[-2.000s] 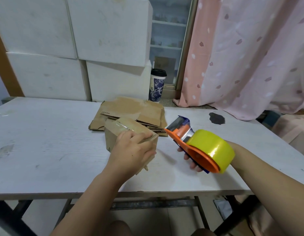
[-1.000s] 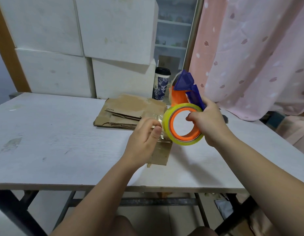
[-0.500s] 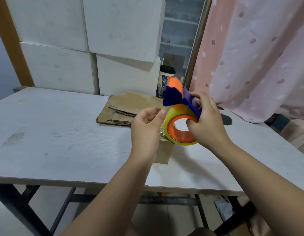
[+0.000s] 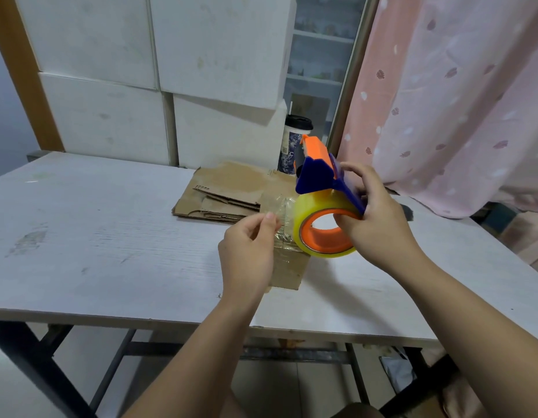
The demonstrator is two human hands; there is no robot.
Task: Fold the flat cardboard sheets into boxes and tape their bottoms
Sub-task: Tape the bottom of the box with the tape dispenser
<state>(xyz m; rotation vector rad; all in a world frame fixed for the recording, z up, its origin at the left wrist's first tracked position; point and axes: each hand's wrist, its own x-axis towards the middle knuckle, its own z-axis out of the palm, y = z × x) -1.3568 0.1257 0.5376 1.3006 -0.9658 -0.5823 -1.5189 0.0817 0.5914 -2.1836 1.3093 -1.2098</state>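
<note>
My right hand (image 4: 373, 218) grips an orange and blue tape dispenser (image 4: 320, 173) that carries a yellow tape roll (image 4: 303, 212), held above the table. My left hand (image 4: 249, 251) pinches the free end of the clear tape (image 4: 276, 209), which stretches left from the roll. Under both hands a small folded cardboard box (image 4: 288, 270) rests on the white table (image 4: 110, 236), mostly hidden by my left hand and the roll. A stack of flat cardboard sheets (image 4: 228, 191) lies behind it.
Large white boxes (image 4: 171, 70) are stacked against the wall at the table's back. A lidded paper cup (image 4: 291, 146) stands behind the sheets. A pink curtain (image 4: 457, 101) hangs at the right. The table's front edge is close to me.
My right hand lifted and turned the dispenser upright above the box. My left hand left the box, took the tape end and has pulled a strip out to the left.
</note>
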